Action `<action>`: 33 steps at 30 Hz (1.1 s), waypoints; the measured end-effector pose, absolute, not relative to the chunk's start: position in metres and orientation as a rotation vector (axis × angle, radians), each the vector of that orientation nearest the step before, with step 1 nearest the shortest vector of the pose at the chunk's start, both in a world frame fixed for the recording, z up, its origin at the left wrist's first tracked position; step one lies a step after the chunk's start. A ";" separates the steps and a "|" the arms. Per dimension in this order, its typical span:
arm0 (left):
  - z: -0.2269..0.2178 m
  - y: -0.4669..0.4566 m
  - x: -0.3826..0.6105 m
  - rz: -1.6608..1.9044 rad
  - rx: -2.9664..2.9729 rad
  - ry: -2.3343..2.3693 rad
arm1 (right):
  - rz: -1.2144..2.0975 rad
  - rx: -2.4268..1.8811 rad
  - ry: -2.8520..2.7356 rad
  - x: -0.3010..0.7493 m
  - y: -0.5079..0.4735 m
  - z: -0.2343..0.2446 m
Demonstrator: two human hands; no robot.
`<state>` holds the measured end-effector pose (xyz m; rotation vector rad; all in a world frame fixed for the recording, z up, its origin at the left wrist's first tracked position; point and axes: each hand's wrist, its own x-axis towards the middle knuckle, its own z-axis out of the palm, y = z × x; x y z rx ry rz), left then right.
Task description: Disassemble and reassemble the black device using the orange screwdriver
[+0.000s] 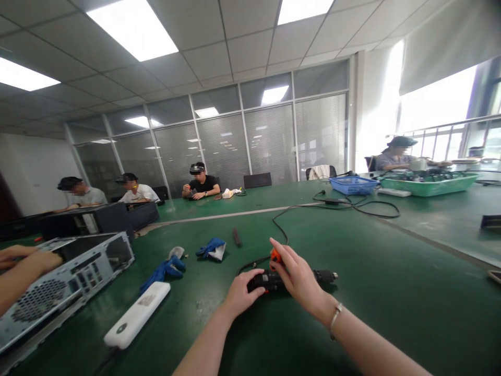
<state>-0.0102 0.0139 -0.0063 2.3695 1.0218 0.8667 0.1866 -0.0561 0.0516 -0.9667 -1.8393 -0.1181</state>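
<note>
A black electric screwdriver [274,281] lies sideways on the green table, its metal-tipped chuck [332,275] pointing right. My left hand [241,292] is wrapped round the rear end of its body, thumb on the near side. Above the middle of the tool, my right hand [299,277] pinches a small orange piece [276,256] between thumb and fingers. The fingers partly cover this piece, so its kind and whether it joins the tool cannot be made out. My right palm hides part of the tool's body. A black cord [252,263] runs behind the tool.
Blue gloves [166,269], a dark bar [237,236] and a white power strip [139,313] lie to the left. Another person's hands [33,258] reach into a metal computer case [74,287]. Blue [352,185] and green [430,185] baskets stand back right. Several people sit around.
</note>
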 end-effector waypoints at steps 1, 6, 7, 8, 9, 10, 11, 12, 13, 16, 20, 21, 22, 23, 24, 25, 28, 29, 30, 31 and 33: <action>-0.006 0.014 -0.010 0.870 2.369 1.018 | -0.124 -0.972 -1.858 0.186 -0.056 0.052; -0.007 0.014 -0.011 0.877 2.364 1.012 | -0.179 -0.989 -1.928 0.182 -0.057 0.051; -0.008 0.015 -0.011 0.880 2.363 1.015 | -0.186 -0.985 -1.937 0.182 -0.057 0.051; -0.008 0.015 -0.011 0.885 2.361 1.019 | -0.191 -0.980 -1.946 0.181 -0.057 0.052; -0.008 0.015 -0.011 0.889 2.360 1.020 | -0.195 -0.976 -1.952 0.181 -0.057 0.052; -0.008 0.015 -0.011 0.892 2.358 1.018 | -0.200 -0.973 -1.956 0.180 -0.057 0.052; -0.008 0.015 -0.011 0.891 2.358 1.015 | -0.203 -0.974 -1.954 0.179 -0.057 0.053; -0.007 0.014 -0.011 0.888 2.358 1.015 | -0.203 -0.979 -1.950 0.179 -0.057 0.053; -0.007 0.014 -0.012 0.884 2.357 1.019 | -0.197 -0.986 -1.944 0.178 -0.056 0.054; -0.005 0.012 -0.012 0.863 2.357 1.047 | -0.138 -0.979 -1.946 0.175 -0.052 0.056; -0.005 0.010 -0.012 0.850 2.353 1.076 | -0.004 -0.867 -1.991 0.170 -0.049 0.055; -0.006 0.010 -0.012 0.852 2.352 1.081 | 0.031 -0.846 -1.992 0.169 -0.049 0.054; -0.006 0.010 -0.012 0.853 2.353 1.083 | 0.054 -0.836 -1.986 0.168 -0.050 0.051; -0.005 0.010 -0.012 0.851 2.355 1.082 | 0.061 -0.837 -1.974 0.168 -0.051 0.048; -0.005 0.009 -0.012 0.846 2.357 1.080 | 0.050 -0.843 -1.957 0.168 -0.051 0.045; -0.005 0.009 -0.012 0.842 2.358 1.075 | 0.028 -0.851 -1.942 0.168 -0.052 0.041; -0.003 0.007 -0.012 0.840 2.354 1.050 | -0.028 -0.842 -1.924 0.171 -0.051 0.032; -0.003 0.006 -0.012 0.845 2.349 1.044 | -0.030 -0.835 -1.922 0.173 -0.051 0.030; -0.003 0.006 -0.012 0.852 2.343 1.042 | -0.027 -0.828 -1.919 0.174 -0.051 0.029; -0.003 0.005 -0.012 0.859 2.338 1.042 | -0.025 -0.823 -1.913 0.176 -0.050 0.028; -0.005 0.006 -0.012 0.873 2.331 1.040 | -0.035 -0.830 -1.897 0.178 -0.049 0.027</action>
